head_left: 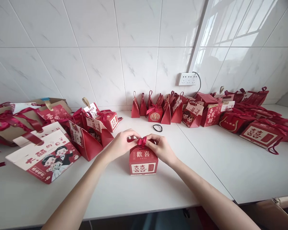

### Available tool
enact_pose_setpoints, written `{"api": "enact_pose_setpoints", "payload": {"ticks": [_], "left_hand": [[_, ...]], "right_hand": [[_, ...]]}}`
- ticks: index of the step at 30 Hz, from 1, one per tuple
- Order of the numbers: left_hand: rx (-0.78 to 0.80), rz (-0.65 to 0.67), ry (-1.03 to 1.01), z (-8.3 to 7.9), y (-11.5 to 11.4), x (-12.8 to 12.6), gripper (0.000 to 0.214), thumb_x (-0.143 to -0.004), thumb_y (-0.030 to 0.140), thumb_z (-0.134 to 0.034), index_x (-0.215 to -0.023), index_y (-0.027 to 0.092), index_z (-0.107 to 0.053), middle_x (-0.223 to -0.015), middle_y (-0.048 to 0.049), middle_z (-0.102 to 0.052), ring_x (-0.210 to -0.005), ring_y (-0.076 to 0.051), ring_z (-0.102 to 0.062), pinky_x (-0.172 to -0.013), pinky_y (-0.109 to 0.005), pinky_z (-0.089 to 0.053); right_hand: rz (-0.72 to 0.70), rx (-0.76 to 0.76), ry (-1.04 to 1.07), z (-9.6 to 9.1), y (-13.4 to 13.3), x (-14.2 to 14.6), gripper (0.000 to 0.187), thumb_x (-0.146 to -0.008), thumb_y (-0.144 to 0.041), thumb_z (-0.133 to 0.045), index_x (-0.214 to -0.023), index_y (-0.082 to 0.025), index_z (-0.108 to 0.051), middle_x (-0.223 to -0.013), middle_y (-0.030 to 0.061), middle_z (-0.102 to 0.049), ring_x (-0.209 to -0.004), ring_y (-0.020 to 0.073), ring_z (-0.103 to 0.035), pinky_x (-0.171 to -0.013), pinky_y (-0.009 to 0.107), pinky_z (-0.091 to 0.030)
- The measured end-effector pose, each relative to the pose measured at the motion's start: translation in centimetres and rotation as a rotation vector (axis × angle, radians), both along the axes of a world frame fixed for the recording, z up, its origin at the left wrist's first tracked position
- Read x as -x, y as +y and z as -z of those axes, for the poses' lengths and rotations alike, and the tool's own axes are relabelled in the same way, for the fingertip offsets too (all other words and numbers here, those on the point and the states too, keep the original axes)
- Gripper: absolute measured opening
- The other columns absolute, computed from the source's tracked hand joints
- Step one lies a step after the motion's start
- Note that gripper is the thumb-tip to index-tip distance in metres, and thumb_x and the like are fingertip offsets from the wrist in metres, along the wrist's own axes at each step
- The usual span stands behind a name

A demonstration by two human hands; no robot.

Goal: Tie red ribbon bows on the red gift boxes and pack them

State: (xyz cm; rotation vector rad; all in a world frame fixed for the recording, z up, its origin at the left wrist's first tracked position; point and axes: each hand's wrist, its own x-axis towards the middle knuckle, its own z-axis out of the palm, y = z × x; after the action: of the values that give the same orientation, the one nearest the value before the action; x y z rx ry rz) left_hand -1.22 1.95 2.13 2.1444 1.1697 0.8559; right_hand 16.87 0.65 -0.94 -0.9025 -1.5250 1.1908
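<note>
Pinching the ribbon [141, 141] atop the folded red box [143, 162], left hand [121, 145] and right hand [161, 149] show a closed grip; tying looks half done.

My fingers [132, 134] hide most of the ribbon [141, 141] knot; way left of them the brown boxes [0, 134] run off the edge.

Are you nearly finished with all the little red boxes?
Many look done: closed red boxes with ribbons line the wall. In hand: the left hand and right hand pinch the red ribbon on top of one small box. Left, it seems: flat boxes lying at the far left.
</note>
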Motion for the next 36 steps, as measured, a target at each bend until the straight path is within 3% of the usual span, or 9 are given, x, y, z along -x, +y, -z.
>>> {"api": "enact_pose_setpoints", "payload": {"ticks": [3, 9, 14, 21, 28, 31, 36], "left_hand": [[-0.013, -0.001, 0.023, 0.3, -0.7, 0.2, 0.017, -0.08, 0.033, -0.056, -0.079, 0.019, -0.066, -0.091, -0.0042, -0.065, -0.086, -0.019, -0.06, -0.078, -0.031, -0.047], [0.075, 0.075, 0.022, -0.8, -2.1, -0.3, 0.019, -0.081, 0.034, -0.056, -0.079, 0.02, -0.069, -0.098, -0.0055, -0.064, -0.099, -0.022, -0.057, -0.083, -0.032, -0.046], [0.168, -0.009, -0.147, -0.4, -2.5, -1.3, 0.034, -0.084, 0.043, -0.051, -0.068, 0.017, -0.065, -0.097, -0.0069, -0.062, -0.091, -0.02, -0.059, -0.077, -0.031, -0.047], [0.366, -0.05, -0.395, 0.4, -2.6, -2.0, 0.027, -0.079, 0.037, -0.054, -0.071, 0.014, -0.066, -0.107, -0.0082, -0.06, -0.093, -0.021, -0.059, -0.074, -0.03, -0.046], [0.274, -0.036, -0.267, 0.6, -3.1, -2.4, 0.028, -0.079, 0.042, -0.059, -0.073, 0.016, -0.068, -0.113, -0.0083, -0.058, -0.103, -0.023, -0.057, -0.081, -0.031, -0.046], [0.328, -0.052, -0.342, 0.6, -3.1, -2.5, 0.03, -0.079, 0.044, -0.06, -0.078, 0.017, -0.07, -0.113, -0.0082, -0.058, -0.101, -0.023, -0.058, -0.081, -0.03, -0.047], [0.374, -0.096, -0.423, 0.7, -3.0, -2.6, 0.034, -0.077, 0.044, -0.058, -0.063, 0.015, -0.067, -0.112, -0.0072, -0.061, -0.095, -0.021, -0.061, -0.075, -0.028, -0.048]], "right_hand": [[0.056, -0.008, -0.014, -0.3, -0.2, 0.0, 0.02, -0.074, -0.037, -0.065, -0.075, -0.017, -0.06, -0.074, 0.0017, -0.065, -0.068, 0.0136, -0.059, -0.063, 0.026, -0.048], [0.089, -0.059, -0.077, -0.3, -0.4, -0.1, 0.014, -0.075, -0.032, -0.061, -0.072, -0.018, -0.06, -0.073, 0.0013, -0.064, -0.066, 0.0129, -0.058, -0.062, 0.026, -0.048], [0.102, -0.119, -0.083, -0.2, -0.2, -0.2, 0.014, -0.078, -0.032, -0.06, -0.075, -0.019, -0.059, -0.075, 0.0015, -0.064, -0.069, 0.0138, -0.059, -0.063, 0.027, -0.048], [-0.015, -0.125, -0.082, -0.4, -0.1, -0.7, 0.019, -0.08, -0.038, -0.06, -0.078, -0.018, -0.059, -0.08, 0.0024, -0.065, -0.071, 0.0142, -0.06, -0.063, 0.026, -0.049], [0.014, -0.132, -0.103, -0.6, -0.2, -0.9, 0.014, -0.079, -0.031, -0.06, -0.075, -0.018, -0.057, -0.075, 0.0003, -0.06, -0.067, 0.0125, -0.056, -0.062, 0.025, -0.048], [-0.037, -0.154, -0.102, -0.5, 0.1, -1.0, 0.018, -0.08, -0.035, -0.062, -0.077, -0.018, -0.058, -0.078, 0.0014, -0.061, -0.072, 0.0136, -0.058, -0.065, 0.026, -0.048], [-0.058, -0.207, -0.16, -0.5, 0.3, -1.3, 0.026, -0.08, -0.045, -0.063, -0.081, -0.019, -0.059, -0.082, 0.0028, -0.062, -0.079, 0.016, -0.06, -0.071, 0.029, -0.049]]}}
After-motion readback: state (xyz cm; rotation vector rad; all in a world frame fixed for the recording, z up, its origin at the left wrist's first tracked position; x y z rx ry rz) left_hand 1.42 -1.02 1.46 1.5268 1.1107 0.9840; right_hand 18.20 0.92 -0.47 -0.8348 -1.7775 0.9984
